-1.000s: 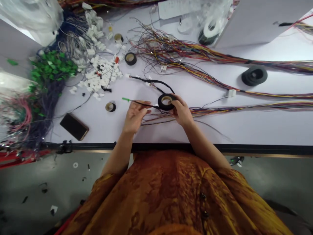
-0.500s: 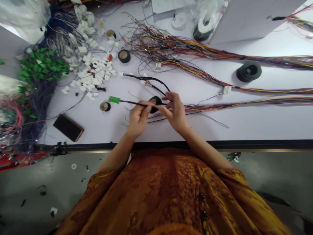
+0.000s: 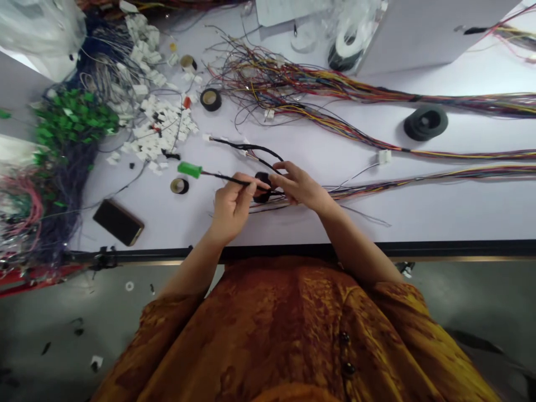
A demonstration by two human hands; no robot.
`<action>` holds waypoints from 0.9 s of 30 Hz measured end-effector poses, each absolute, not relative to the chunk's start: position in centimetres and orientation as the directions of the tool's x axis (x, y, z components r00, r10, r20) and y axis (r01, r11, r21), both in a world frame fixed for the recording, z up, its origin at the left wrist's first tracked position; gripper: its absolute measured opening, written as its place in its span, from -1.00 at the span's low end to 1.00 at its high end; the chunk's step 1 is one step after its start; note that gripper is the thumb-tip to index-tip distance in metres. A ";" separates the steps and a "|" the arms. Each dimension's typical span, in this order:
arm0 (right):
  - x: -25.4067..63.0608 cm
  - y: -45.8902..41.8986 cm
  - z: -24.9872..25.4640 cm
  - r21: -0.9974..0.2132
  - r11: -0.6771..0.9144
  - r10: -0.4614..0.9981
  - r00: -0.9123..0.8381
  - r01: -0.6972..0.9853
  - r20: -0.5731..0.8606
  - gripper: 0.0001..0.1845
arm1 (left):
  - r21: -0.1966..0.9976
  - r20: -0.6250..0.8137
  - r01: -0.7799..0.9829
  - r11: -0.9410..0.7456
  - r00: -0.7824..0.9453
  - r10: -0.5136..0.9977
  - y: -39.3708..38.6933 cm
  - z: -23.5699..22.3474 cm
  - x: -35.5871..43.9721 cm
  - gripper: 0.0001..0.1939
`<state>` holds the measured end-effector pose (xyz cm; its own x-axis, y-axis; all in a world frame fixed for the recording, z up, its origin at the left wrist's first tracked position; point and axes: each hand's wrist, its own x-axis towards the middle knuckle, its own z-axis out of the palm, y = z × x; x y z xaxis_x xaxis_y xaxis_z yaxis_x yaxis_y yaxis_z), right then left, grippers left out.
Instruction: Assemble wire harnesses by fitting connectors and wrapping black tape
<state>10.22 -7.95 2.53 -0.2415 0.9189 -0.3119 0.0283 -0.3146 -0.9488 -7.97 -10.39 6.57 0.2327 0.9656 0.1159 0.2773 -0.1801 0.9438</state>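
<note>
A black-taped wire branch ending in a green connector (image 3: 190,170) is pinched between the thumb and fingers of my left hand (image 3: 231,207); the connector sticks out to the left. My right hand (image 3: 304,188) curls over the wire bundle (image 3: 355,190) just right of the left fingertips. Part of its grip is hidden by the hand itself. Between the hands sits a black tape roll (image 3: 262,188), partly covered by fingers and wire. Two more black-taped branches (image 3: 259,147) with small white connectors lie just beyond my right fingers.
Loose white connectors (image 3: 163,125) and green connectors (image 3: 75,120) are heaped at the left. A phone (image 3: 119,222) lies near the front edge. Small tape rolls (image 3: 210,99) stand about. Long wire harnesses (image 3: 368,92) stretch rightward, by a thick black roll (image 3: 426,123).
My left hand has shifted slightly left and toward me with the green connector, which now tilts. The right hand has flattened and lowered over the wires. The tape roll sits slightly nearer me.
</note>
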 end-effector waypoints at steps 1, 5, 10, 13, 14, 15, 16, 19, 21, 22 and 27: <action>9.9 -7.6 2.6 -0.937 -0.348 0.907 -0.249 0.006 -0.339 -0.51 | 0.923 0.135 0.314 -0.221 0.273 0.952 -10.7 6.8 -7.9 -0.76; 9.6 -7.7 2.0 -0.921 -0.360 0.931 -0.126 -0.149 -0.343 -0.54 | 0.917 0.211 0.296 -0.266 0.205 0.956 -10.8 5.5 -7.8 -0.77; 11.0 -13.3 0.4 -0.975 0.039 0.999 -0.020 0.218 0.035 -0.55 | 0.997 0.043 0.071 -0.038 -0.070 0.997 -8.5 2.8 -7.5 -0.67; 10.2 -14.3 0.3 -0.941 0.128 0.992 -0.022 0.314 0.128 -0.59 | 0.999 0.023 0.038 -0.023 -0.001 1.000 -8.4 3.5 -7.0 -0.67; 9.7 -13.7 0.5 -0.962 0.092 0.994 0.031 0.259 0.103 -0.57 | 0.996 0.054 0.066 -0.058 0.048 0.997 -8.6 3.9 -6.8 -0.68; 9.3 -12.7 0.7 -0.985 0.032 0.995 0.088 0.170 0.048 -0.53 | 0.989 0.089 0.110 -0.101 0.107 0.990 -9.0 4.4 -6.6 -0.69; 9.0 -11.6 0.9 -0.997 -0.039 0.991 0.129 0.066 -0.030 -0.49 | 0.977 0.122 0.153 -0.146 0.158 0.980 -9.3 4.7 -6.6 -0.70; 9.3 -8.9 1.1 -0.956 -0.223 0.962 0.113 -0.191 -0.247 -0.48 | 0.972 0.160 0.149 -0.182 0.147 0.976 -9.6 4.3 -6.9 -0.71; 10.5 -8.7 0.7 -0.930 -0.254 0.951 0.109 -0.266 -0.291 -0.48 | 0.992 0.118 0.029 -0.120 0.053 0.992 -9.1 3.0 -7.5 -0.71; 11.1 -8.9 0.4 -0.928 -0.250 0.949 0.123 -0.277 -0.292 -0.48 | 0.996 0.091 -0.022 -0.091 0.045 0.995 -8.8 2.3 -7.7 -0.71; 12.9 -10.4 -1.6 -0.931 -0.252 0.939 0.166 -0.266 -0.301 -0.53 | 0.992 0.047 0.095 -0.086 0.358 0.933 -7.4 0.0 -7.4 -0.66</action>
<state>12.94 -10.39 -1.61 0.1664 0.9389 -0.3013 -0.2658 -0.2516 -0.9306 -7.36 -7.45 -0.02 0.3581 0.9325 0.0467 0.0951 -0.0862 0.9917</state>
